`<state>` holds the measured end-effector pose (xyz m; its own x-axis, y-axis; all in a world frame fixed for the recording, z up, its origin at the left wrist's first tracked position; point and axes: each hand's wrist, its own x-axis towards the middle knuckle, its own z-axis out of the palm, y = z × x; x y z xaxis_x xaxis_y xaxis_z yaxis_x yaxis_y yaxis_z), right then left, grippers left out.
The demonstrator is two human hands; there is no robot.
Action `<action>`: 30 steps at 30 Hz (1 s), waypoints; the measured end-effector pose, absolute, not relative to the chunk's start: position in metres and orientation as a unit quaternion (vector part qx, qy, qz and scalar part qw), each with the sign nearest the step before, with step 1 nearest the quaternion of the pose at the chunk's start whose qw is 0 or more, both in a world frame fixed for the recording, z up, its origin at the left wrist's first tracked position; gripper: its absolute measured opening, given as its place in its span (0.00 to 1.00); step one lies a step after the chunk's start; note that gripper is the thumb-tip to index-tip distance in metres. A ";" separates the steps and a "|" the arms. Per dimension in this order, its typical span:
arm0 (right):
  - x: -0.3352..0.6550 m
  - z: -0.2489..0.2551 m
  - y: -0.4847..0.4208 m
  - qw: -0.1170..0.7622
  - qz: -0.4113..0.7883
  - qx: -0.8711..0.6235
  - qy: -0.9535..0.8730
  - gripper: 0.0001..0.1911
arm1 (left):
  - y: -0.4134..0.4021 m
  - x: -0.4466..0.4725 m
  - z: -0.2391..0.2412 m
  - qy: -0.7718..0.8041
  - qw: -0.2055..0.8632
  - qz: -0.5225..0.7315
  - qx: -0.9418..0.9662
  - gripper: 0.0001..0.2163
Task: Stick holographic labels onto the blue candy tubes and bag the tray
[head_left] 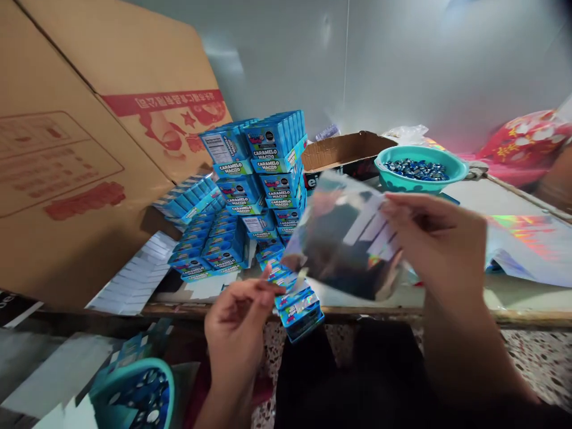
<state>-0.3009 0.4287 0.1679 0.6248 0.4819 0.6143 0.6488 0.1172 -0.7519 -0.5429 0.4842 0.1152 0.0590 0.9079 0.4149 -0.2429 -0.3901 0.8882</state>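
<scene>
My right hand point(433, 238) grips a shiny, mirror-like sticker sheet point(335, 244) by its right edge, where pale strips show. The sheet tilts in front of the bench edge. Thumb and forefinger of my left hand point(243, 310) are pinched together close to the sheet's lower left corner. At their tips is a small clear sticker point(300, 279), partly blurred. Just behind it, a row of blue candy boxes point(297, 313) juts over the bench edge. Beyond stand stacked blue trays of candy boxes point(272, 149) marked "CARAMELO MACIZO".
A large carton point(170, 53) leans at the left. An open cardboard box point(344, 149) and a turquoise bowl of wrapped candies point(422, 179) sit behind my right hand. Holographic sheets point(531, 244) lie at the right. Another turquoise tub point(167, 381) with candies stands below at lower left.
</scene>
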 end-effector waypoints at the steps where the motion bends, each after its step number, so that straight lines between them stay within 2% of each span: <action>1: -0.287 0.164 0.427 0.631 -0.090 -0.670 -0.381 0.12 | 0.489 -0.546 0.114 0.317 0.502 0.613 0.521 0.10; 4: -0.236 0.151 0.425 0.627 -0.164 -0.698 -0.305 0.13 | 0.500 -0.557 0.113 0.327 0.543 0.612 0.474 0.13; 6: -0.201 0.141 0.427 0.548 -0.159 -0.755 -0.323 0.14 | 0.505 -0.563 0.112 0.338 0.544 0.606 0.473 0.13; 9: -0.161 0.130 0.432 0.431 -0.107 -0.844 -0.300 0.21 | 0.507 -0.568 0.111 0.367 0.544 0.581 0.481 0.15; 13: -0.165 0.132 0.436 0.301 -0.055 -0.908 -0.286 0.29 | 0.506 -0.566 0.111 0.379 0.557 0.532 0.513 0.21; 15: -0.198 0.139 0.433 0.304 -0.081 -0.887 -0.337 0.31 | 0.505 -0.563 0.114 0.371 0.574 0.500 0.532 0.20; 17: -0.246 0.145 0.429 0.385 -0.111 -0.797 -0.452 0.27 | 0.503 -0.560 0.118 0.360 0.590 0.482 0.538 0.19; 19: -0.297 0.145 0.426 0.452 -0.007 -0.666 -0.593 0.21 | 0.500 -0.556 0.122 0.362 0.606 0.474 0.526 0.19; 21: -0.338 0.142 0.428 0.445 0.187 -0.556 -0.677 0.19 | 0.498 -0.554 0.126 0.376 0.624 0.466 0.503 0.21; 23: -0.362 0.135 0.434 0.440 0.315 -0.518 -0.663 0.19 | 0.496 -0.553 0.127 0.387 0.637 0.464 0.479 0.22; 27: -0.372 0.120 0.445 0.432 0.446 -0.487 -0.614 0.19 | 0.493 -0.558 0.126 0.391 0.634 0.497 0.445 0.22; 30: -0.372 0.108 0.448 0.425 0.495 -0.467 -0.596 0.19 | 0.493 -0.562 0.121 0.391 0.633 0.514 0.427 0.22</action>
